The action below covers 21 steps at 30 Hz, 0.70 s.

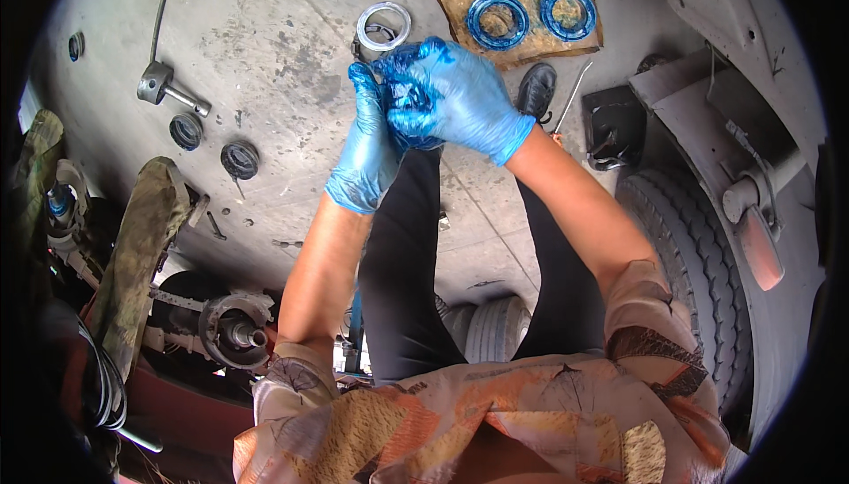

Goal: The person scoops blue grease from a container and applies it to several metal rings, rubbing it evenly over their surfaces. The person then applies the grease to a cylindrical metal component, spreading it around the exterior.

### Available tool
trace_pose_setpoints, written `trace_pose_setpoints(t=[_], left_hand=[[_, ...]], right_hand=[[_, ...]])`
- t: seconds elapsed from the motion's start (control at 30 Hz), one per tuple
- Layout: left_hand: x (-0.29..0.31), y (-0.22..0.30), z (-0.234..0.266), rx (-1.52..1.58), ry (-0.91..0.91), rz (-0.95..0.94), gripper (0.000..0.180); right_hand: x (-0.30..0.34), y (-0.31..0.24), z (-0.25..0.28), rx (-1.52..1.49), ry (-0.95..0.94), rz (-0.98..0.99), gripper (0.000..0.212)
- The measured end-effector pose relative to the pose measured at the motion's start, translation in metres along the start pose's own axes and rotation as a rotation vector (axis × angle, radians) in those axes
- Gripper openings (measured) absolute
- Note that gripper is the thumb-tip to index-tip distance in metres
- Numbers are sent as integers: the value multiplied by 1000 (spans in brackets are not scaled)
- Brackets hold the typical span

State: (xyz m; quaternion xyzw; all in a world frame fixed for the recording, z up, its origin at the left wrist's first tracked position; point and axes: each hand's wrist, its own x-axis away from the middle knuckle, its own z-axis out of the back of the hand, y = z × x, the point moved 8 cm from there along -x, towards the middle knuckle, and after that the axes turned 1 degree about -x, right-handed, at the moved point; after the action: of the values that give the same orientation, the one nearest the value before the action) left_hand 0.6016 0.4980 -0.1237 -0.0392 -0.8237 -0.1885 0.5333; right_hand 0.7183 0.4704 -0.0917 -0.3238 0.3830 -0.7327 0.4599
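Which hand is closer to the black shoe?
Right. In the picture, the right hand is just left of the shoe; the left hand is farther left.

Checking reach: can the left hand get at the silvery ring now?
Probably yes: the silvery ring lies just beyond the left hand with no barrier visible, but that hand is occupied with a blue-greased part.

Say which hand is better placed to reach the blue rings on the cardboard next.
Probably the right hand: it is nearer the blue rings; the left hand is farther. Both seem occupied.
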Motion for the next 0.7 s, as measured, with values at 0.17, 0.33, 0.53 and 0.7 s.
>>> trace_pose_setpoints(t=[0.17, 0.33, 0.53, 0.7], left_hand=[[4, -4, 2, -184, -11, -29, 71], [8, 5, -7, -165, -36, -100, 73], [-17, 20, -22, 14, -85, -151, 75], [-54, 19, 1, -71, -74, -190, 80]], right_hand=[[-29, 46, 2, 6, -201, -267, 44], [5, 132, -71, -587, -337, -672, 53], [74, 142, -136, -1376, -117, -1033, 47], [62, 68, -78, -1359, 22, -1238, 46]])
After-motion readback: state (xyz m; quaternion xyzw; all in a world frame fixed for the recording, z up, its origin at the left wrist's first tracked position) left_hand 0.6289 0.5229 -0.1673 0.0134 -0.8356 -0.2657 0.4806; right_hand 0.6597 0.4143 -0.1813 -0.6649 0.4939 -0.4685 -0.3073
